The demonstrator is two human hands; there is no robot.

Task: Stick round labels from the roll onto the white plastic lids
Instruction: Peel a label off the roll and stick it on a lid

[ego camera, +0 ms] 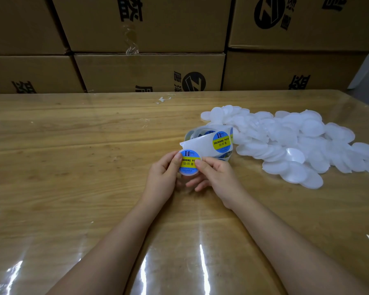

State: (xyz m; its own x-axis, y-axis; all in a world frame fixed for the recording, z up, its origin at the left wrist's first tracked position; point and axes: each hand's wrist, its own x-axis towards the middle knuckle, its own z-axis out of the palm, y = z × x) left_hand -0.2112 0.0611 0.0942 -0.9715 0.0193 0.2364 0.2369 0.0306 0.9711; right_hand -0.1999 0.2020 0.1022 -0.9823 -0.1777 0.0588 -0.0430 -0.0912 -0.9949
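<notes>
A white plastic lid [189, 173] carrying a round blue and yellow label [188, 161] is held above the table between both hands. My left hand [163, 177] grips its left edge, thumb on the label. My right hand [216, 176] holds the right side, thumb pressing the label's right edge. Just behind lies the label roll [213, 141], its backing strip curled up with one label [221, 142] facing me. A heap of plain white lids [290, 143] spreads to the right of the roll.
The wooden table [73, 167] is covered with a glossy clear sheet. Stacked cardboard boxes [149, 73] form a wall along its far edge. A small scrap of torn paper [163, 100] lies near that edge.
</notes>
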